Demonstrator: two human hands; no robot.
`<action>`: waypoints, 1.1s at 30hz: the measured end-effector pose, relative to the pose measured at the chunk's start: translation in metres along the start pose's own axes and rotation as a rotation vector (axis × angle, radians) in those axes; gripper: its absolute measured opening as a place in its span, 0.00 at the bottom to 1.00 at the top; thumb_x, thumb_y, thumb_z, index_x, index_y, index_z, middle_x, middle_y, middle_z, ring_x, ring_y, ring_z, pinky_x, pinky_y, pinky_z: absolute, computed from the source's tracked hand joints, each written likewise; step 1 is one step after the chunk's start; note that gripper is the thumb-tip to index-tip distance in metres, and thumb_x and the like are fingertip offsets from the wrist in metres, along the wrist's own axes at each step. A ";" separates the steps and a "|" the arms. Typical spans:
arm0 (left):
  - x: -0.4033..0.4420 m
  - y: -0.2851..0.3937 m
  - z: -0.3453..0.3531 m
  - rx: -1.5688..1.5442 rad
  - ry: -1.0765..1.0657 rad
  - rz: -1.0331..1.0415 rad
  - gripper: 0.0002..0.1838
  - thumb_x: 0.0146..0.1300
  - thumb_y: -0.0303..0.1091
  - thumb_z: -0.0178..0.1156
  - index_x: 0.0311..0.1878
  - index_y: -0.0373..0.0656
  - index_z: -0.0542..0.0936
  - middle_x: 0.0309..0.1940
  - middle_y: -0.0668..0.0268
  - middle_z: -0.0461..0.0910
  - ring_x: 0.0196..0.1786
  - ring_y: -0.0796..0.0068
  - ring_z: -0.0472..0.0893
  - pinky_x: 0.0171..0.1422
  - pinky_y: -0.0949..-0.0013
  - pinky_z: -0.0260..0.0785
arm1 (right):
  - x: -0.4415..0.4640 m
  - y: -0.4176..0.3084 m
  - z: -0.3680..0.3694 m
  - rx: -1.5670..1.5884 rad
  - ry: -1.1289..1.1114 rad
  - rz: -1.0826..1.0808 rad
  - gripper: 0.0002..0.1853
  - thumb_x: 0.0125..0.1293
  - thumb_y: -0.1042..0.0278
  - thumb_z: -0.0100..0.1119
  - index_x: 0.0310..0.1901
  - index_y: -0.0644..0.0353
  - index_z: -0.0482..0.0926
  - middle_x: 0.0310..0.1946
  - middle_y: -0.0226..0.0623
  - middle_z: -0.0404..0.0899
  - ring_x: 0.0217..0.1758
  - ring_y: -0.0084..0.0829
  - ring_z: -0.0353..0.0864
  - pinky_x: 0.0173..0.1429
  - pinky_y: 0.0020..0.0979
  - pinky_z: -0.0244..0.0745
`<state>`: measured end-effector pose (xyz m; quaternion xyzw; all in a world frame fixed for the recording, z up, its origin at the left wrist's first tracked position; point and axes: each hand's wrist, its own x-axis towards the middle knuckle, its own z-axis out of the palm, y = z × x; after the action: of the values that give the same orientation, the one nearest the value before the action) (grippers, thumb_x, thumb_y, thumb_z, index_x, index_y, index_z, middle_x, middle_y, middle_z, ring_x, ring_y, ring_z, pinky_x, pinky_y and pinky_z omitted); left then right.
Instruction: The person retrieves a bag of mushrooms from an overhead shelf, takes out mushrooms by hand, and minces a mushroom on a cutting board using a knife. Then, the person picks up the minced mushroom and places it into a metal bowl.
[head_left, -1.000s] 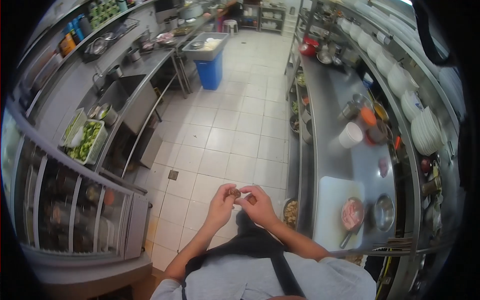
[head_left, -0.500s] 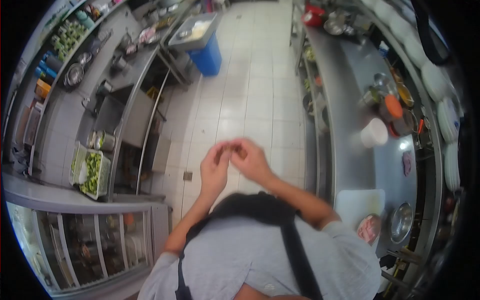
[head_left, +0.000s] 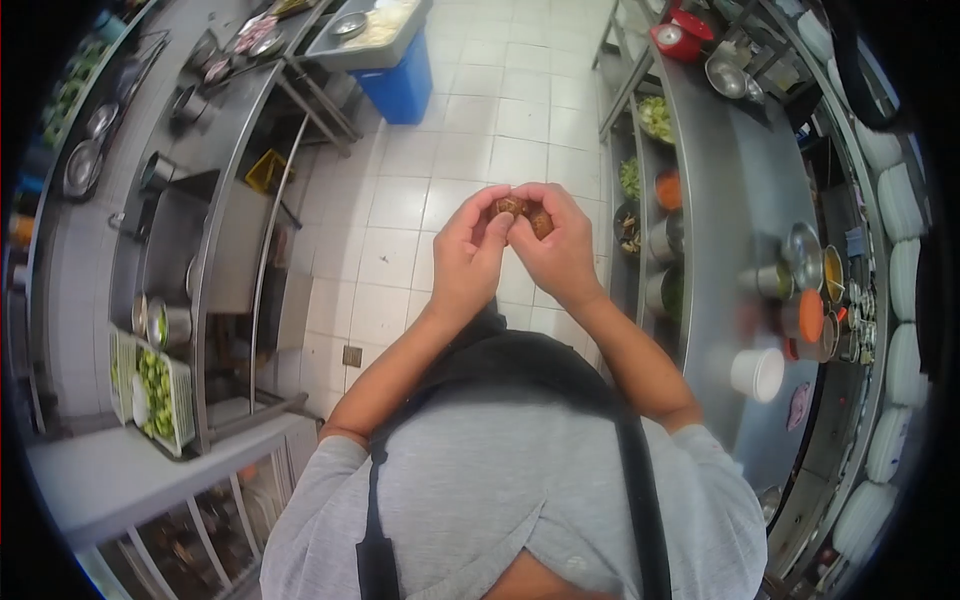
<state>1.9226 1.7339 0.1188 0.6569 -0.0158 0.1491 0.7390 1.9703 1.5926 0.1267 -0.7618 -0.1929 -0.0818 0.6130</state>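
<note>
Two brown, rounded, mottled pieces sit between my hands, which are raised in front of my chest above the tiled floor. The nearer-left brown piece [head_left: 508,205] shows between the thumbs, and a second brown piece [head_left: 541,222] lies against the right palm. My left hand [head_left: 472,240] curls round them from the left, its thumb pressed to the first piece. From the other side, my right hand [head_left: 555,245] closes in, fingertips meeting those of the left. The pieces' exact kind cannot be made out, and fingers hide their undersides.
On the right, a steel counter [head_left: 720,250] bears a white tub [head_left: 757,375], an orange-lidded container [head_left: 805,315] and a red scale [head_left: 682,35]. A basket [head_left: 183,400] of cut green vegetables stands left. A blue bin [head_left: 395,95] under a grey tub [head_left: 335,55] stands ahead.
My hands have risen farther up in the view, and the brown pieces show more clearly between the fingers. The view has shifted; the cutting board and bowl of meat have left it.
</note>
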 end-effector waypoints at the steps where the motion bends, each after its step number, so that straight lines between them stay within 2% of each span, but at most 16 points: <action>1: 0.022 -0.002 0.001 -0.012 -0.018 -0.010 0.21 0.80 0.26 0.62 0.72 0.34 0.80 0.61 0.57 0.87 0.62 0.70 0.86 0.66 0.69 0.79 | 0.020 0.009 -0.005 0.049 -0.007 0.029 0.15 0.69 0.76 0.68 0.56 0.64 0.84 0.48 0.40 0.87 0.47 0.32 0.88 0.52 0.33 0.83; 4: 0.111 -0.002 0.013 -0.225 -0.134 -0.135 0.26 0.78 0.26 0.65 0.76 0.37 0.77 0.65 0.58 0.85 0.66 0.70 0.84 0.65 0.68 0.79 | 0.084 0.015 -0.025 0.266 0.089 0.122 0.17 0.73 0.78 0.65 0.61 0.64 0.81 0.51 0.35 0.87 0.51 0.24 0.87 0.55 0.29 0.82; 5: 0.139 -0.011 0.016 -0.138 -0.220 -0.057 0.28 0.77 0.26 0.67 0.78 0.39 0.75 0.67 0.58 0.84 0.67 0.70 0.84 0.64 0.68 0.79 | 0.105 0.021 -0.034 0.301 0.096 0.146 0.18 0.76 0.80 0.62 0.64 0.64 0.79 0.52 0.32 0.86 0.53 0.19 0.84 0.59 0.26 0.81; 8: 0.210 -0.031 0.024 0.023 -0.395 0.017 0.30 0.79 0.26 0.67 0.80 0.39 0.73 0.70 0.58 0.82 0.68 0.71 0.82 0.66 0.65 0.78 | 0.156 0.041 -0.049 0.421 0.156 0.262 0.18 0.76 0.80 0.63 0.65 0.64 0.80 0.52 0.32 0.86 0.54 0.19 0.84 0.58 0.25 0.80; 10: 0.257 -0.044 0.031 0.167 -0.391 0.215 0.25 0.75 0.27 0.70 0.74 0.41 0.81 0.64 0.58 0.87 0.62 0.71 0.86 0.59 0.67 0.80 | 0.190 0.063 -0.052 0.423 0.191 0.285 0.18 0.77 0.79 0.62 0.66 0.64 0.80 0.51 0.32 0.86 0.50 0.19 0.85 0.53 0.25 0.79; 11: 0.280 -0.052 0.035 0.168 -0.410 0.209 0.25 0.75 0.27 0.70 0.74 0.41 0.81 0.64 0.58 0.87 0.62 0.71 0.86 0.59 0.67 0.80 | 0.210 0.070 -0.054 0.460 0.172 0.315 0.17 0.79 0.77 0.62 0.66 0.64 0.80 0.50 0.32 0.86 0.47 0.19 0.85 0.50 0.25 0.78; 13: 0.326 -0.067 0.043 0.162 -0.320 0.147 0.20 0.78 0.28 0.67 0.70 0.39 0.83 0.55 0.60 0.91 0.56 0.72 0.89 0.57 0.68 0.80 | 0.253 0.099 -0.056 0.507 0.156 0.344 0.17 0.80 0.74 0.62 0.67 0.64 0.80 0.49 0.33 0.86 0.45 0.20 0.85 0.46 0.26 0.77; 15: 0.379 -0.077 0.054 0.148 -0.310 0.071 0.19 0.80 0.29 0.65 0.70 0.38 0.83 0.51 0.61 0.90 0.52 0.73 0.89 0.55 0.69 0.80 | 0.300 0.135 -0.060 0.765 0.083 0.485 0.17 0.86 0.62 0.57 0.66 0.64 0.80 0.46 0.35 0.86 0.39 0.25 0.85 0.42 0.28 0.76; 16: 0.408 -0.082 0.057 0.126 -0.288 0.005 0.18 0.82 0.31 0.62 0.69 0.37 0.83 0.48 0.63 0.90 0.48 0.74 0.88 0.53 0.70 0.79 | 0.326 0.149 -0.063 0.782 0.070 0.484 0.17 0.86 0.62 0.57 0.66 0.64 0.80 0.46 0.35 0.86 0.39 0.25 0.85 0.42 0.28 0.76; 17: 0.435 -0.090 0.058 0.148 -0.272 0.006 0.18 0.82 0.31 0.62 0.69 0.37 0.83 0.48 0.63 0.90 0.48 0.74 0.88 0.53 0.70 0.79 | 0.354 0.162 -0.066 0.925 0.043 0.535 0.20 0.88 0.56 0.53 0.66 0.64 0.80 0.46 0.37 0.87 0.39 0.27 0.86 0.42 0.29 0.75; 19: 0.494 -0.102 0.054 0.025 -0.274 -0.210 0.21 0.89 0.39 0.50 0.72 0.35 0.80 0.52 0.62 0.87 0.45 0.75 0.85 0.50 0.70 0.77 | 0.414 0.192 -0.071 1.102 -0.044 0.664 0.29 0.91 0.43 0.43 0.67 0.64 0.79 0.48 0.43 0.87 0.40 0.34 0.87 0.42 0.32 0.76; 20: 0.524 -0.104 0.051 0.053 -0.243 -0.192 0.21 0.89 0.39 0.50 0.72 0.35 0.80 0.52 0.62 0.87 0.45 0.75 0.85 0.50 0.70 0.77 | 0.450 0.201 -0.073 1.125 -0.087 0.654 0.29 0.91 0.43 0.43 0.67 0.64 0.79 0.48 0.43 0.87 0.40 0.34 0.87 0.42 0.32 0.76; 23: 0.587 -0.107 0.044 -0.061 -0.121 -0.404 0.24 0.90 0.42 0.44 0.70 0.33 0.81 0.51 0.58 0.87 0.42 0.69 0.85 0.48 0.66 0.76 | 0.529 0.231 -0.073 1.350 -0.215 0.866 0.36 0.89 0.35 0.40 0.70 0.64 0.79 0.50 0.45 0.88 0.45 0.38 0.87 0.44 0.35 0.78; 28: 0.660 -0.127 0.007 -0.237 0.019 -0.485 0.26 0.90 0.47 0.43 0.70 0.36 0.80 0.45 0.59 0.86 0.42 0.67 0.85 0.48 0.65 0.74 | 0.639 0.272 -0.059 1.439 -0.396 0.903 0.39 0.89 0.33 0.37 0.72 0.65 0.78 0.52 0.48 0.89 0.49 0.39 0.87 0.48 0.37 0.79; 31: 0.699 -0.147 -0.019 -0.545 0.084 -0.646 0.28 0.88 0.54 0.47 0.70 0.39 0.77 0.42 0.62 0.83 0.39 0.68 0.81 0.46 0.66 0.72 | 0.693 0.295 -0.042 1.563 -0.458 0.919 0.35 0.88 0.38 0.42 0.70 0.65 0.79 0.55 0.48 0.88 0.52 0.40 0.87 0.51 0.39 0.79; 33: 0.728 -0.177 -0.040 -0.515 0.089 -0.654 0.28 0.88 0.55 0.47 0.69 0.40 0.77 0.42 0.62 0.83 0.39 0.68 0.80 0.45 0.66 0.72 | 0.727 0.312 -0.029 1.422 -0.312 0.978 0.27 0.85 0.51 0.49 0.69 0.66 0.78 0.57 0.48 0.86 0.57 0.41 0.85 0.57 0.42 0.79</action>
<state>2.6532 1.9022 0.1016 0.4142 0.1887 -0.0741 0.8873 2.7597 1.6509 0.1148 -0.1991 0.0685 0.4348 0.8756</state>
